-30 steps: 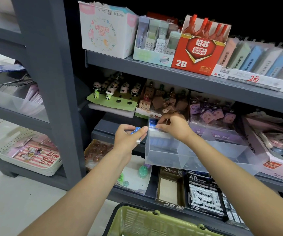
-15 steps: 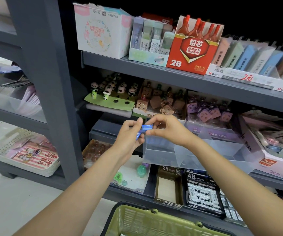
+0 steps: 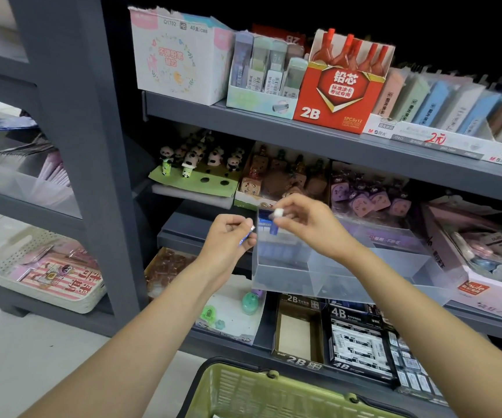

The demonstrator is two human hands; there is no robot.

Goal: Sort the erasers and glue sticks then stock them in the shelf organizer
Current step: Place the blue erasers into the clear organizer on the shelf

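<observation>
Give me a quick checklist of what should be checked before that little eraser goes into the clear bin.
1. Right hand has a firm pinch on the blue and white eraser: ok.
2. Eraser is over the clear bin: ok, at its back left corner.
3. Room in the bin: ok, most of the floor is bare; erasers already in the bin are lined up along its left back.
4. Left hand is out of the way: ok, left of the bin, holding another eraser.
5. Item is the same kind as those in the bin: cannot tell, too blurred.
</observation>
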